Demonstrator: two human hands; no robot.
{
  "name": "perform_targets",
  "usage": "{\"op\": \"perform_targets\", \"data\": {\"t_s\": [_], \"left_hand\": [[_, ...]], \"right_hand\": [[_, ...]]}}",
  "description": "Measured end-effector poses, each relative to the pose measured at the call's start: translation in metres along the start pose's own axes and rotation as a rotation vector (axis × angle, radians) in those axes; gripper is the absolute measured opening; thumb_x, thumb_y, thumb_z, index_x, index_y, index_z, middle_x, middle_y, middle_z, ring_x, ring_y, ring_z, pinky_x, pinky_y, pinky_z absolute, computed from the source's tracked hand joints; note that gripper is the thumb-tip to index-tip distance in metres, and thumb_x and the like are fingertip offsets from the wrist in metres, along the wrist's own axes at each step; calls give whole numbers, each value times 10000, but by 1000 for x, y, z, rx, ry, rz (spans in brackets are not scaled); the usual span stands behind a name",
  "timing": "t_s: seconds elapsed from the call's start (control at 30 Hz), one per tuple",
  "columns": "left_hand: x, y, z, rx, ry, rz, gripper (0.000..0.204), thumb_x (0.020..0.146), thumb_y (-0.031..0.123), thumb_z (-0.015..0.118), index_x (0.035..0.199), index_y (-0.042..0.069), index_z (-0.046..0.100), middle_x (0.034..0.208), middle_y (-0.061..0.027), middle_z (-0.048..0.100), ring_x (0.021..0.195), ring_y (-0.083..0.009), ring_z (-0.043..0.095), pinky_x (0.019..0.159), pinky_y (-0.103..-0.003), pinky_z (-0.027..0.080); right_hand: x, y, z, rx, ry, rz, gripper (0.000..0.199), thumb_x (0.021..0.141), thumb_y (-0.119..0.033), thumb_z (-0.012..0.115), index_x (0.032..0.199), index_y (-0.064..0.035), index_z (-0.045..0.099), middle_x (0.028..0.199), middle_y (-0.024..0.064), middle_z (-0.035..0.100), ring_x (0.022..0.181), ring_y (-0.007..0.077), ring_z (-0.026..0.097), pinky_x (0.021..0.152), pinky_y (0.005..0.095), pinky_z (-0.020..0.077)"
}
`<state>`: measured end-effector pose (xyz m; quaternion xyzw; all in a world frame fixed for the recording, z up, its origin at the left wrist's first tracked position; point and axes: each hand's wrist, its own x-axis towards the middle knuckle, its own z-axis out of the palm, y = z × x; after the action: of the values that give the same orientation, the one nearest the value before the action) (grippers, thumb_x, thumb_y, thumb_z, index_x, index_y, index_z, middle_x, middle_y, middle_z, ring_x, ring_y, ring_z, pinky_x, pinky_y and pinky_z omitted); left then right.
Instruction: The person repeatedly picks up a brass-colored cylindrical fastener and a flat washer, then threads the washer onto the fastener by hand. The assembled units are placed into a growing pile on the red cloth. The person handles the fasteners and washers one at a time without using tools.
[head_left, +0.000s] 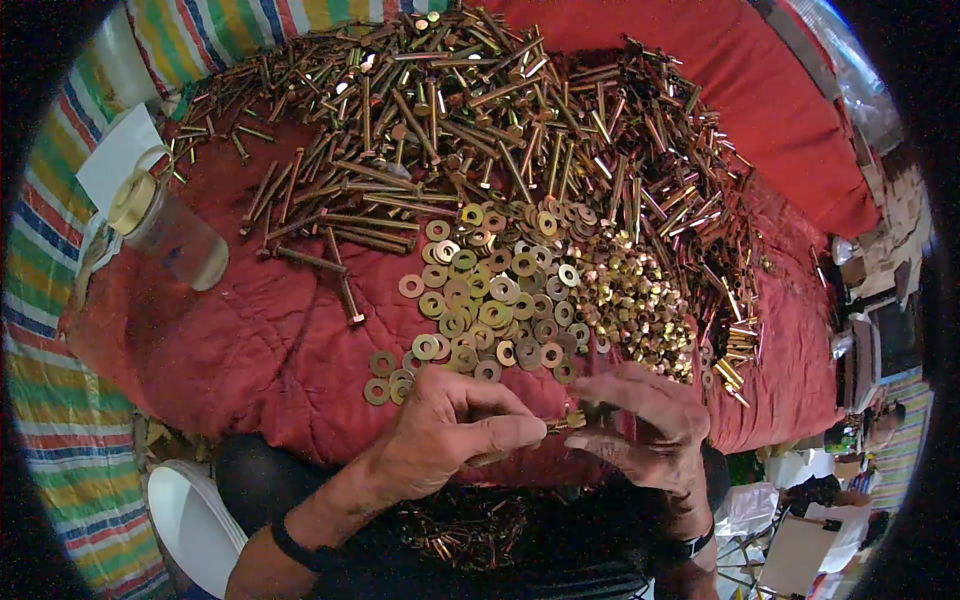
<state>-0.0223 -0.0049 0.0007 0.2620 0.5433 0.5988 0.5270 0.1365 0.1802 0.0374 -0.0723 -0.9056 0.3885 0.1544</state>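
Note:
My left hand pinches a brass-coloured bolt between thumb and fingers, its end pointing right with what looks like a nut on it. Most of the bolt is hidden in the grip. Around that exposed end, the thumb and fingers of my right hand are spread apart and slightly blurred; I see no clear contact. Just beyond both hands lies a spread of flat washers. To its right sits a heap of small nuts.
Long bolts are piled across the back and right of the red padded cloth. A clear jar with a yellowish lid lies at the left. More metal pieces rest low between my arms. A white stool is at lower left.

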Motion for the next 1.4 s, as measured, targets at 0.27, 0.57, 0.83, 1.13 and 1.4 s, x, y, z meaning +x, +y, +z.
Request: {"op": "perform_targets", "data": {"t_s": [0.27,0.57,0.83,1.13,1.4], "left_hand": [[-1,0,1,-84,-36,-36,178,956,158,751,935,-17,778,642,50,604,533,-2,450,472,-215,306],[1,-1,2,-88,-42,-38,174,958,157,747,929,-12,776,639,56,597,534,-1,445,478,-213,308],[-1,6,0,-33,-174,-206,135,947,126,731,941,-4,768,693,-13,671,590,-67,595,545,-237,460],[-6,32,-43,800,449,314,119,882,138,727,857,23,744,903,-148,736,856,-288,726,775,-391,563],[13,13,-78,1297,1054,54,312,866,201,776,1072,27,620,954,-229,713,958,-424,707,794,-502,540]], "right_hand": [[-9,-1,3,-14,-17,77,309,758,-194,887,968,-22,739,854,67,727,735,213,691,668,318,550],[-9,5,12,50,26,24,248,888,-241,803,837,-18,709,719,67,678,581,175,652,534,325,480],[-8,-3,0,457,398,298,402,1055,-320,572,745,-71,631,642,17,591,500,159,517,478,322,384],[21,61,-44,-145,534,179,152,932,-108,744,1031,6,725,829,40,686,730,107,618,660,266,487],[48,138,-49,-797,409,-24,238,908,-79,715,1140,-31,692,968,173,722,830,349,690,730,434,547]]}}
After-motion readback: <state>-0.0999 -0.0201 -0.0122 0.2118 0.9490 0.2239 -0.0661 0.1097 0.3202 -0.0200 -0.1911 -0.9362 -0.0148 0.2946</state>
